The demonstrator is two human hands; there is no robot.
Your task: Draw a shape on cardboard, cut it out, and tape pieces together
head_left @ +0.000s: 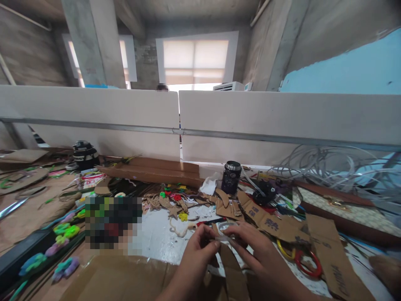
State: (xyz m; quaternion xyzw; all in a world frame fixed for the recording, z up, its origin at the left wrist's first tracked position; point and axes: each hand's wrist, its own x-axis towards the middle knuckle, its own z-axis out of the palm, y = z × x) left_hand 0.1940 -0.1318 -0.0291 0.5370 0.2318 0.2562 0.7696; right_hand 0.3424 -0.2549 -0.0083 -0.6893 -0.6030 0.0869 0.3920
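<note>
My left hand (196,250) and my right hand (255,246) meet low in the middle of the view, over a cluttered white table (159,238). Both pinch a thin strip of clear tape (223,238) stretched between their fingertips. A roll of clear tape (226,227) lies just behind the fingers. Under my hands stands a narrow strip of brown cardboard (232,271), running toward me. The fingers of both hands are closed on the tape strip.
Cardboard scraps (266,219) with printed letters lie to the right, beside red and yellow rings (305,261). A dark tumbler (231,177) stands behind, by a long cardboard box (150,169). Coloured foam shapes (62,234) lie left. White partition panels (250,121) wall the far edge; tangled cables (328,167) right.
</note>
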